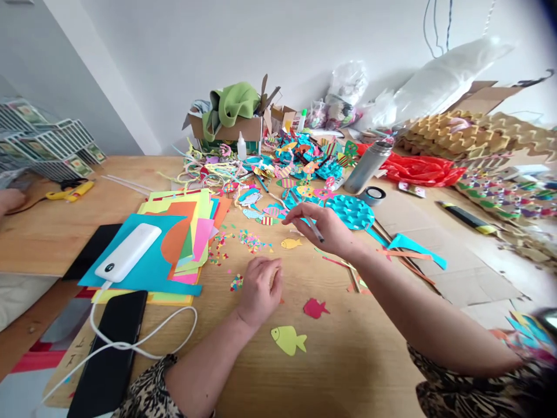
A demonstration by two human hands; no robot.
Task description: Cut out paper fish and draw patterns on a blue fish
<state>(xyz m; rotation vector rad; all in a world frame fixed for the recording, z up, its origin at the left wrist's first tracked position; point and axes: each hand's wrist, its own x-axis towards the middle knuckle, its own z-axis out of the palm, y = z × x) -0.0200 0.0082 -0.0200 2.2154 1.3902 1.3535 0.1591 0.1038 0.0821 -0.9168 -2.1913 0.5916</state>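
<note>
My right hand point(322, 227) hovers over the wooden table point(357, 354), its fingers pinched on a thin stick-like tool point(314, 230) with a dark tip. A small orange paper fish point(290, 243) lies just left of it. My left hand point(260, 289) rests on the table with its fingers curled under; what they hold, if anything, is hidden. Close to it lie a red paper fish point(315, 307) and a yellow-green paper fish point(288, 339). Scattered confetti bits point(252, 241) lie beyond the left hand.
A stack of coloured paper point(183, 244) with a white power bank point(129, 252) lies at left, a black phone point(111, 348) on a cable below it. Further back are a teal scaly disc point(351, 211), decorated fish, a metal bottle point(368, 167), tape roll point(373, 195), a cardboard box point(230, 129).
</note>
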